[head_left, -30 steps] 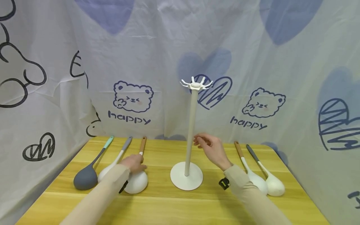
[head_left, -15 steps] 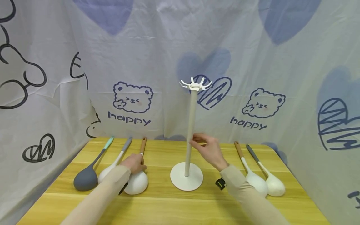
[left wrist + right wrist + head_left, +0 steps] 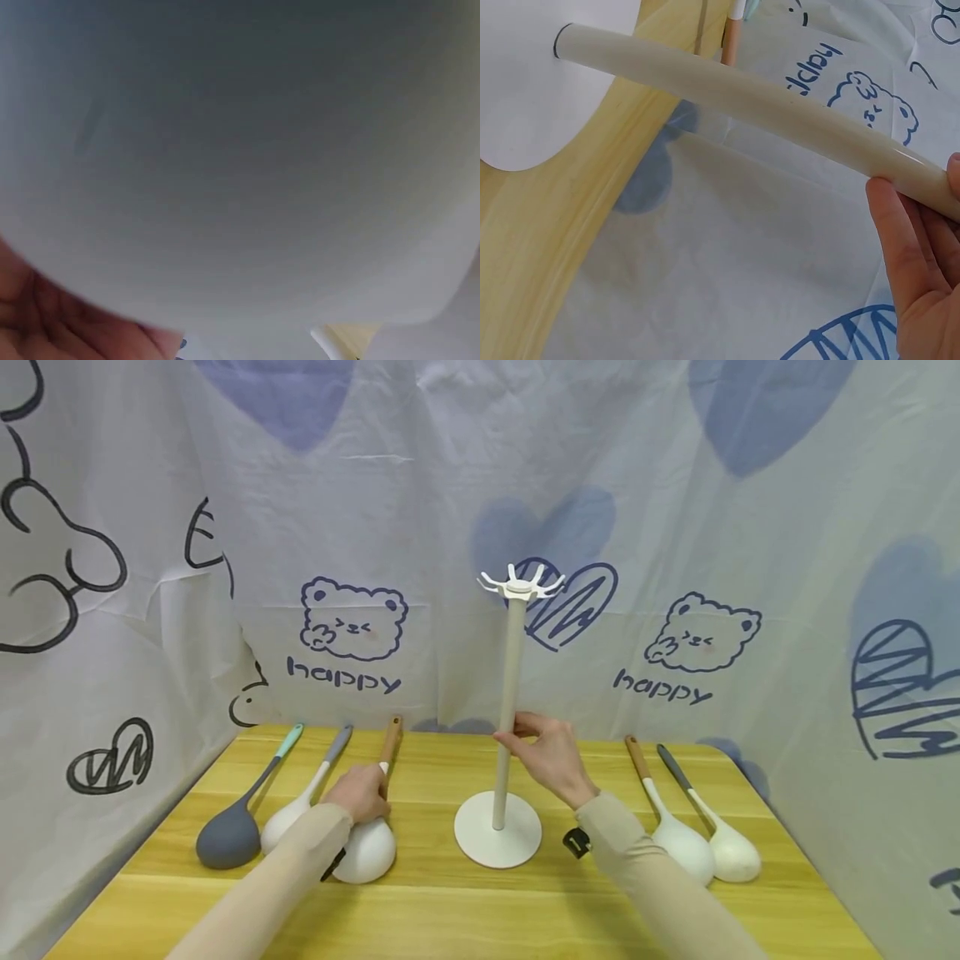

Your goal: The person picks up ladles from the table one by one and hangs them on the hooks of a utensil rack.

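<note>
My left hand (image 3: 358,792) grips the neck of a white ladle (image 3: 366,852) with a brown handle, just above its bowl. In the left wrist view the ladle's pale bowl (image 3: 240,195) fills most of the picture, with part of the hand (image 3: 67,322) at the lower left. A white stand (image 3: 510,685) rises upright from a round base, with several hooks at its top. With thumb and fingers, my right hand (image 3: 551,756) pinches the pole; in the right wrist view the thumb side is partly cut off by the frame edge.
Left of the held ladle lie a grey ladle (image 3: 228,837) with a mint handle and a white ladle (image 3: 283,822) with a grey-blue handle. On the right lie a brown-handled white ladle (image 3: 686,852) and a dark-handled cream ladle (image 3: 735,856). A printed cloth (image 3: 450,468) hangs behind the wooden table (image 3: 450,918).
My right hand has moved left onto the pole and now pinches it. The ladle under my left hand has shifted, its handle end tilting right and slightly up.
</note>
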`<state>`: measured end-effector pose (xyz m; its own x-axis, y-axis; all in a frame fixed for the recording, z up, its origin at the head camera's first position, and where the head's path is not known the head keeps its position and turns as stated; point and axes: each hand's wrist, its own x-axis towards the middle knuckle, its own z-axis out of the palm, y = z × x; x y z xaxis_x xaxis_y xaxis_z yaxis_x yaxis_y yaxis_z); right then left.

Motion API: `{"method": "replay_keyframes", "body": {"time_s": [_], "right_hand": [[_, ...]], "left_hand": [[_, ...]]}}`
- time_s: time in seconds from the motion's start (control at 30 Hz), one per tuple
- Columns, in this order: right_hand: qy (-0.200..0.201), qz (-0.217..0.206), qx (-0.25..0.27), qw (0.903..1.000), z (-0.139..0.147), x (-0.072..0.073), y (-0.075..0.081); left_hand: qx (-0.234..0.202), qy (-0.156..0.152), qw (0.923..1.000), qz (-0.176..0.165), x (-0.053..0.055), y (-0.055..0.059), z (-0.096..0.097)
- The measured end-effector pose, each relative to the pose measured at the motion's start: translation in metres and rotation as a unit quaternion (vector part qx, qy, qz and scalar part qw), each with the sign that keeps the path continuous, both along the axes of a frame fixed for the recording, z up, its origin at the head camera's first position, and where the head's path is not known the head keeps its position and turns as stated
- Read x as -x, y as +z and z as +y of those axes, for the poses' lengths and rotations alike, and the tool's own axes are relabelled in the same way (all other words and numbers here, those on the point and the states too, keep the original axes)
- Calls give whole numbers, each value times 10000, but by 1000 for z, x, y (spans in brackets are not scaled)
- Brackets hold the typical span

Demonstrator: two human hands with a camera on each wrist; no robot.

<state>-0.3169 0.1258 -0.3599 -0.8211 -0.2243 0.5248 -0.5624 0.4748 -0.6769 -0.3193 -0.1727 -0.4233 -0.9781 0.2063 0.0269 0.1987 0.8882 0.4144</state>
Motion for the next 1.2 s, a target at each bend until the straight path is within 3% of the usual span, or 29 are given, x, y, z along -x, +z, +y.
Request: {"method": "replay_keyframes", "body": {"time_s": [0.17,0.33,0.57,0.87,1.03,1.2], "right_hand": [[52,-86,-60,9999,1,1,1],[81,-67,-142,9998,1,1,2],[44,-48,-193,9998,1,1,2],[76,59,-329,9994,-1,0,4],[142,5,-172,9998,-2,-1,8],[81,71,367,9993,-2,-3,22]], "left_hand": [[-117,-102,9993,327,0,3,2],[-315,-3,9967,743,-1,9,2],[-825,163,9940,701,-2,16,3],[-1439,49,9796,1400,-7,24,5],[-1989,208,9711,1306,-12,32,8],[-2474,161,9618,1157,-18,47,16]]}}
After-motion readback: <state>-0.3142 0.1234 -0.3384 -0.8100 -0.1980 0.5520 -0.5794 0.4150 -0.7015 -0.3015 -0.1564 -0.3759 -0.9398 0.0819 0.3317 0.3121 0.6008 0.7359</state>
